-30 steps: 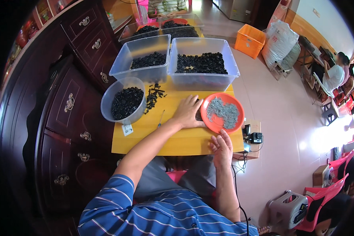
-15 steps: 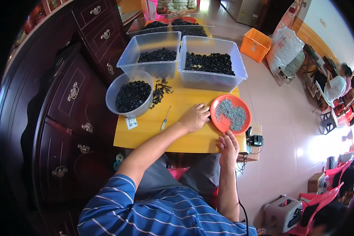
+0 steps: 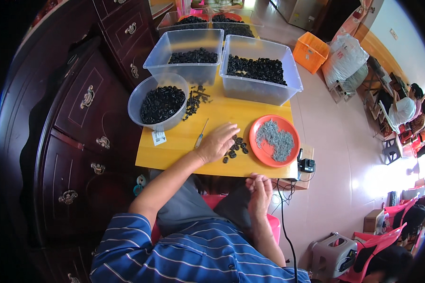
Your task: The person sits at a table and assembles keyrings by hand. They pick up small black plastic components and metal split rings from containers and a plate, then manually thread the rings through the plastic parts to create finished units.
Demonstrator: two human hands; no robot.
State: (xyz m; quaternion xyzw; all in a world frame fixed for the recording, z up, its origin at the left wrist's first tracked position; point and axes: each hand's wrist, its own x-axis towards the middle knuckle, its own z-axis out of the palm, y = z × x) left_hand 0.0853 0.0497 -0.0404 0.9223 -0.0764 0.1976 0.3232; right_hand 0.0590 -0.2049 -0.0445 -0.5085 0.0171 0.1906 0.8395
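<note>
My left hand (image 3: 216, 143) rests over the yellow table (image 3: 174, 155), palm down with the fingers stretched out. Beside its fingertips lies a small group of black oval plastic pieces (image 3: 232, 154). An orange-red plate (image 3: 267, 162) to their right holds a heap of small silvery metal parts (image 3: 281, 144). At the table's near edge is my right hand (image 3: 259, 193), its fingers pressed together; anything between them is too small to make out. Left of my left hand lies a thin screwdriver (image 3: 199, 140), partly hidden by that hand.
A round clear tub (image 3: 160, 125) of black pieces stands at the left, with loose black bits (image 3: 193, 101) beside it. Behind are two clear bins, left (image 3: 186, 74) and right (image 3: 255, 89). A small black device (image 3: 308, 165) with cables sits off the table's right edge.
My left hand has drawn back to the left and stretched out, uncovering the black pieces. My right hand has moved down and left from the plate's edge. The view has shifted slightly.
</note>
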